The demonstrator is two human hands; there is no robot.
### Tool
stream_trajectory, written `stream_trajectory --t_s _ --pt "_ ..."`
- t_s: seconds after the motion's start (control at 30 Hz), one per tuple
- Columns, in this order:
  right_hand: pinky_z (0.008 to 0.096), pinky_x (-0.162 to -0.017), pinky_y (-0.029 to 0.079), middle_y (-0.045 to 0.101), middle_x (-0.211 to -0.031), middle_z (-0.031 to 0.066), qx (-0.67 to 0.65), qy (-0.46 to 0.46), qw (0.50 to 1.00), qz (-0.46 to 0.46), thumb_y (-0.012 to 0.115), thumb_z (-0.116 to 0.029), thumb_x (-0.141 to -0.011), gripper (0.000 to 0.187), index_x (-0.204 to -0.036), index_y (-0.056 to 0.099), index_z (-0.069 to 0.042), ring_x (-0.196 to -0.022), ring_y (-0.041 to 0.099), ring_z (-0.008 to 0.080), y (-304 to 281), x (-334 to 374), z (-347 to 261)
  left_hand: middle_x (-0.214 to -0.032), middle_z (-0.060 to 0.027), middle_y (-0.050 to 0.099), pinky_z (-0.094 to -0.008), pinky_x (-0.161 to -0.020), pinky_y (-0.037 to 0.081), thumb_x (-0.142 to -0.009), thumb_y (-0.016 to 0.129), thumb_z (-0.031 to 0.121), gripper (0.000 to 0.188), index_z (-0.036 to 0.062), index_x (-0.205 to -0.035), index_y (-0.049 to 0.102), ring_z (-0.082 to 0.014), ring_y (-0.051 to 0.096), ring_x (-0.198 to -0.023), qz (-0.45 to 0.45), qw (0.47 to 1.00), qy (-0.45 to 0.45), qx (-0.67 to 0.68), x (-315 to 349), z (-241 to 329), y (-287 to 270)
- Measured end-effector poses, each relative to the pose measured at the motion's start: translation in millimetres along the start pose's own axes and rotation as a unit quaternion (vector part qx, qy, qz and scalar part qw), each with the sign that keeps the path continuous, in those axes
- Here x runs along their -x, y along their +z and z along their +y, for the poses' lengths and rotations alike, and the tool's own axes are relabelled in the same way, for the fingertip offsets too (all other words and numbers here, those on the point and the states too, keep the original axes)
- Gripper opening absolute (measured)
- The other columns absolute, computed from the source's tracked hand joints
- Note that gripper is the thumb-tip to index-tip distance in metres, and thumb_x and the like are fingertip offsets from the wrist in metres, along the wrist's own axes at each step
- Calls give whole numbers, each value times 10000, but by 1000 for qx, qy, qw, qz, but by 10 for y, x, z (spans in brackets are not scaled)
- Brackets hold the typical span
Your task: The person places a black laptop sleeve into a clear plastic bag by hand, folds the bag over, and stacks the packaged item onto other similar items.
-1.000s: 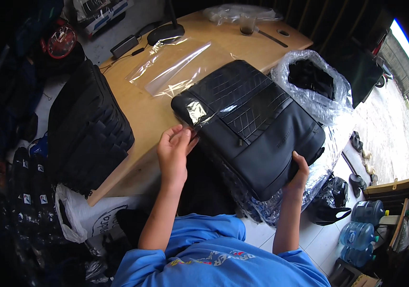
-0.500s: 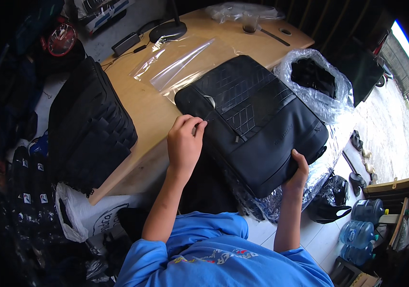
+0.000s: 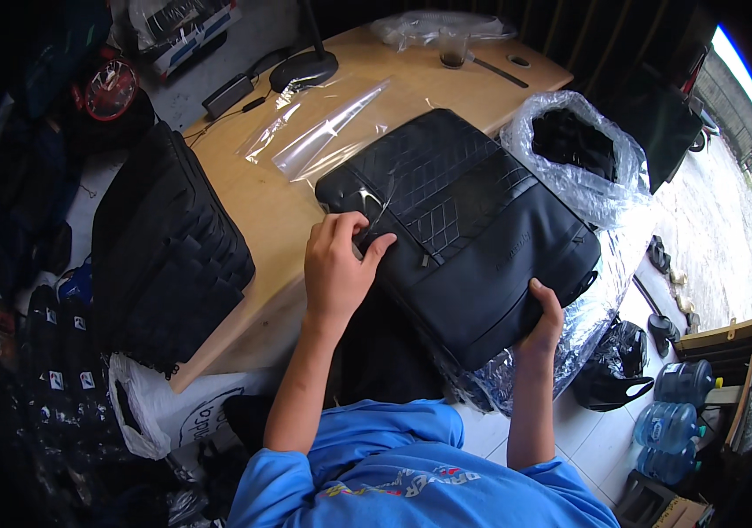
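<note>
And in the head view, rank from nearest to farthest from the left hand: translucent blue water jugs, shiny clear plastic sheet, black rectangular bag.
1. Black rectangular bag, at the left hand.
2. Shiny clear plastic sheet, on the wooden table.
3. Translucent blue water jugs, at lower right.

Workshop: wooden table (image 3: 261, 211), plastic film (image 3: 333, 132)

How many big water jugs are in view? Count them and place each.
3, in a row at the picture's lower right: the top jug, the middle jug and the bottom jug. More may be hidden.
</note>
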State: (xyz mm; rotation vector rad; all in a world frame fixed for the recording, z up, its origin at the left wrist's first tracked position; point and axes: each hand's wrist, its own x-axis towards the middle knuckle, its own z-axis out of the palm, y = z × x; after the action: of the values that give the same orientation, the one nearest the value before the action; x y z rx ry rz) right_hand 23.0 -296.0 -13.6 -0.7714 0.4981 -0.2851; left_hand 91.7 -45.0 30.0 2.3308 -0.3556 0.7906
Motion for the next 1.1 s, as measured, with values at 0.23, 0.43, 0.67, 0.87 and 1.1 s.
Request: stream_trajectory --t_s 0.23,0.43,0.67,0.87,1.1 --pt "341 -830 523 665 -960 147 -8 -10 1000 -19 585 -141 -790 281 -991 620 51 -850 658 248 100 46 26 -717 -67 590 -295 -569 527 -769 612 50 89 47 -772 523 -196 625 -669 -180 908 212 -314 -278 -28 -49" --pt "338 -838 522 665 -956 150 -16 -29 999 -9 577 -108 -798 260 -986 615 68 -862 659 242 224 155 31 -667 -86 577 -332 -542 526 -780 599 71 107 51 -756 497 -247 624 -621 -151 928 205 -270 -389 -192 88" --pt "338 -826 526 662 -954 154 -1 -32 999 -17 575 -91 -798 252 -988 611 72 -846 661 238 313 168 22 -691 -132 603 -392 -576 529 -839 626 167 191 38 -757 512 -303 640 -702 -199 937 167 -233 -505 -274 51" --pt "347 -807 539 659 -935 153 -25 -29 999 -26 575 -73 -794 242 -984 608 75 -836 661 239 354 209 36 -765 -163 610 -375 -626 553 -794 605 22 79 0 -815 532 -304 656 -744 -240 916 117 -299 -447 8 -203" --pt "350 -810 543 649 -937 152 -43 -35 998 -12 573 -45 -783 294 -1051 573 75 -842 659 245 391 329 166 -733 -226 595 -396 -630 542 -806 567 -7 62 -50 -817 524 -355 638 -722 -158 950 -86 -257 -224 18 -261"
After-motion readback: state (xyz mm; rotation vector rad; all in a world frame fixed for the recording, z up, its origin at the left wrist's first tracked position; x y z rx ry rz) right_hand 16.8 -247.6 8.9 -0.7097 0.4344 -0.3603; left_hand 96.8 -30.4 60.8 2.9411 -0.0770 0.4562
